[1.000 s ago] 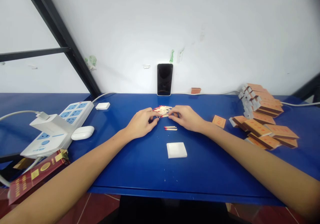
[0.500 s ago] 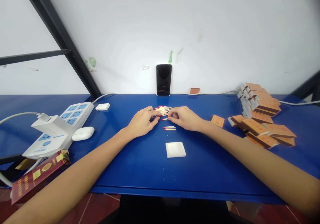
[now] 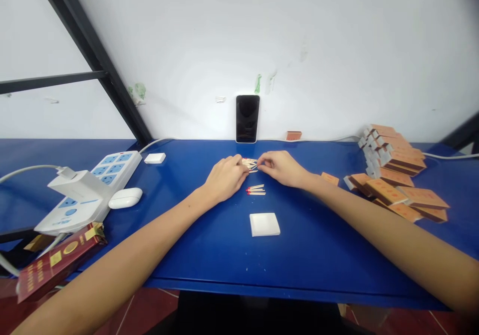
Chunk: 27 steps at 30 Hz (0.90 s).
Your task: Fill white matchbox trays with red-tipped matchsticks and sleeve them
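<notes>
A loose pile of red-tipped matches (image 3: 250, 164) lies on the blue table (image 3: 224, 255) in front of a phone. My left hand (image 3: 225, 178) rests on the pile's left side, fingers curled down onto the matches. My right hand (image 3: 282, 168) is at the pile's right side, thumb and fingers pinched on matches. A small separate group of matches (image 3: 256, 191) lies just nearer me, between my wrists. A white open matchbox tray (image 3: 264, 224) sits nearer still, untouched.
A heap of orange matchboxes (image 3: 392, 175) fills the right side. A black phone (image 3: 247, 118) leans on the wall. At left are a white power strip (image 3: 90, 185) with a plug, a white earbud case (image 3: 125, 198) and a red carton (image 3: 56, 262) at the table's edge.
Both hands slid a little farther from me onto the match pile, the left hand now covering its left part. The small group nearer me has gained a match or two.
</notes>
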Each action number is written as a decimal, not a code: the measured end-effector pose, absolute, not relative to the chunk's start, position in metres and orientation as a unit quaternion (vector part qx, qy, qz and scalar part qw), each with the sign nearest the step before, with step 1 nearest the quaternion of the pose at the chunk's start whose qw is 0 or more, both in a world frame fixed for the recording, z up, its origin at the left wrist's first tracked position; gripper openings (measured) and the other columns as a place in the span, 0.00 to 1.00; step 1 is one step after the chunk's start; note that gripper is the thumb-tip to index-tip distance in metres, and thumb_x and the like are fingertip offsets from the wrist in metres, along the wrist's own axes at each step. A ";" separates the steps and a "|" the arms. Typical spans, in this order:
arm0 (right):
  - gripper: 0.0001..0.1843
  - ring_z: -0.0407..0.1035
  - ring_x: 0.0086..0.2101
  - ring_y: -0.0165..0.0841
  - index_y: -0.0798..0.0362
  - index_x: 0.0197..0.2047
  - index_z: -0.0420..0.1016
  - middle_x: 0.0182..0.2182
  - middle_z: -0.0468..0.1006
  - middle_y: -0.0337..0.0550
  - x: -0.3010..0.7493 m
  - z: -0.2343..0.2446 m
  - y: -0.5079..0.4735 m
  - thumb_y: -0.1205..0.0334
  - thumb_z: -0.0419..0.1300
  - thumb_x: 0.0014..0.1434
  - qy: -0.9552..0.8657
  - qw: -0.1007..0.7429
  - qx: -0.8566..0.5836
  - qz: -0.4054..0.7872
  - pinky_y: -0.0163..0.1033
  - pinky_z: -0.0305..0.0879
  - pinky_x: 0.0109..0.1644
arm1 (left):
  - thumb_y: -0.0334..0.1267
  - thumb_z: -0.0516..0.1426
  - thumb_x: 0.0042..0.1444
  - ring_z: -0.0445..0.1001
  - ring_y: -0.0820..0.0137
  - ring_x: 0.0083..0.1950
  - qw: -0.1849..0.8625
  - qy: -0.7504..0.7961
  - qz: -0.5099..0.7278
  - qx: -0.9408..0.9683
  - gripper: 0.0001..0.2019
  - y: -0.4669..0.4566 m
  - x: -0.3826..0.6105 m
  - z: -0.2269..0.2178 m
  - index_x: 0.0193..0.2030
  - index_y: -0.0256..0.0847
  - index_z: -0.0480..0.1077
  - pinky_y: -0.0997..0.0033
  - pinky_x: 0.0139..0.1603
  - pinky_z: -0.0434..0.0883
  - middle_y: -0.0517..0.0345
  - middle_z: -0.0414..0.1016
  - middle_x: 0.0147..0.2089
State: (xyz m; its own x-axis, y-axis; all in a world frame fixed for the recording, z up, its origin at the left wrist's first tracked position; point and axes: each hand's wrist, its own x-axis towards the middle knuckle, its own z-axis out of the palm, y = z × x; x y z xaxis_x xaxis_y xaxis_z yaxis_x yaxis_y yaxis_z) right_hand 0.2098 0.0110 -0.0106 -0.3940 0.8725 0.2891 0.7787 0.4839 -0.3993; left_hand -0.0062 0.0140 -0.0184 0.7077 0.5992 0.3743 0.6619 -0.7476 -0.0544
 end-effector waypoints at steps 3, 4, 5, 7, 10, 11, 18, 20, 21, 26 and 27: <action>0.07 0.61 0.26 0.28 0.55 0.36 0.77 0.24 0.68 0.36 0.209 -0.010 0.017 0.65 0.57 0.61 -0.849 0.204 -0.480 0.085 0.34 0.54 0.34 | 0.37 0.51 0.65 0.69 0.64 0.39 0.042 -0.352 -0.185 -0.916 0.13 0.015 -0.006 -0.017 0.40 0.40 0.77 0.64 0.40 0.66 0.52 0.69 0.40; 0.07 0.62 0.26 0.28 0.55 0.36 0.77 0.24 0.68 0.36 0.209 -0.009 0.019 0.65 0.57 0.61 -0.852 0.197 -0.477 0.089 0.34 0.54 0.34 | 0.36 0.52 0.64 0.70 0.64 0.39 0.016 -0.357 -0.190 -0.914 0.12 0.014 -0.006 -0.017 0.38 0.41 0.77 0.64 0.39 0.66 0.53 0.69 0.39; 0.07 0.62 0.26 0.28 0.54 0.36 0.77 0.24 0.69 0.36 0.209 -0.008 0.020 0.64 0.57 0.61 -0.854 0.190 -0.474 0.096 0.34 0.54 0.34 | 0.36 0.54 0.63 0.70 0.64 0.39 -0.013 -0.363 -0.194 -0.911 0.10 0.013 -0.006 -0.015 0.37 0.41 0.78 0.65 0.39 0.66 0.53 0.69 0.37; 0.07 0.61 0.25 0.28 0.54 0.37 0.76 0.23 0.68 0.35 0.209 -0.006 0.021 0.64 0.56 0.62 -0.858 0.176 -0.469 0.113 0.34 0.54 0.33 | 0.36 0.57 0.59 0.70 0.65 0.38 -0.070 -0.373 -0.196 -0.904 0.08 0.009 -0.005 -0.012 0.34 0.43 0.78 0.65 0.39 0.66 0.55 0.69 0.35; 0.07 0.61 0.25 0.28 0.54 0.37 0.76 0.22 0.68 0.35 0.209 -0.003 0.023 0.64 0.56 0.62 -0.862 0.160 -0.462 0.129 0.34 0.53 0.32 | 0.35 0.59 0.55 0.70 0.67 0.35 -0.149 -0.377 -0.190 -0.894 0.06 0.001 -0.004 -0.007 0.31 0.43 0.79 0.67 0.37 0.66 0.57 0.71 0.32; 0.07 0.61 0.25 0.28 0.54 0.38 0.76 0.22 0.68 0.35 0.209 -0.002 0.023 0.63 0.56 0.62 -0.863 0.159 -0.462 0.130 0.34 0.53 0.32 | 0.35 0.60 0.55 0.70 0.68 0.33 -0.170 -0.375 -0.191 -0.891 0.06 0.000 -0.005 -0.005 0.31 0.44 0.80 0.67 0.37 0.66 0.57 0.72 0.32; 0.08 0.61 0.25 0.29 0.54 0.38 0.74 0.24 0.70 0.37 0.208 0.000 0.021 0.64 0.54 0.63 -0.870 0.144 -0.455 0.126 0.34 0.53 0.33 | 0.38 0.57 0.59 0.71 0.68 0.37 -0.104 -0.366 -0.253 -0.889 0.08 0.018 -0.033 -0.004 0.40 0.43 0.78 0.67 0.41 0.68 0.56 0.71 0.38; 0.07 0.61 0.25 0.29 0.54 0.38 0.74 0.24 0.70 0.37 0.209 0.000 0.020 0.64 0.55 0.62 -0.869 0.134 -0.459 0.125 0.34 0.52 0.32 | 0.39 0.57 0.60 0.71 0.67 0.38 -0.073 -0.359 -0.239 -0.899 0.08 0.027 -0.043 -0.007 0.41 0.43 0.77 0.66 0.42 0.68 0.56 0.71 0.39; 0.07 0.61 0.25 0.29 0.54 0.37 0.74 0.24 0.71 0.37 0.209 0.000 0.019 0.64 0.55 0.62 -0.869 0.131 -0.461 0.125 0.34 0.52 0.32 | 0.39 0.57 0.60 0.71 0.67 0.38 -0.067 -0.359 -0.233 -0.901 0.08 0.030 -0.047 -0.009 0.42 0.43 0.77 0.66 0.42 0.68 0.56 0.71 0.39; 0.08 0.63 0.25 0.30 0.54 0.37 0.74 0.24 0.72 0.38 0.209 0.003 0.016 0.62 0.54 0.63 -0.863 0.126 -0.469 0.138 0.35 0.54 0.32 | 0.40 0.56 0.62 0.71 0.68 0.38 -0.069 -0.342 -0.224 -0.910 0.09 0.033 -0.050 -0.015 0.43 0.43 0.77 0.67 0.42 0.68 0.56 0.71 0.39; 0.09 0.63 0.25 0.30 0.54 0.36 0.74 0.24 0.73 0.38 0.209 0.004 0.015 0.62 0.54 0.63 -0.863 0.121 -0.470 0.142 0.35 0.54 0.31 | 0.41 0.55 0.63 0.71 0.68 0.38 -0.070 -0.340 -0.225 -0.911 0.10 0.031 -0.049 -0.015 0.44 0.44 0.77 0.67 0.42 0.68 0.56 0.71 0.39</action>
State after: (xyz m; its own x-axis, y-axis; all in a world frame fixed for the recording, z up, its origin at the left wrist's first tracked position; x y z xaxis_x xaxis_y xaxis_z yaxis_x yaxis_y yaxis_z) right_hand 0.2095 0.0148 0.0043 -0.5281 0.8458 0.0756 0.7772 0.5174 -0.3581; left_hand -0.0493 0.0314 -0.0154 0.6679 0.6502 0.3622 0.5875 -0.7594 0.2798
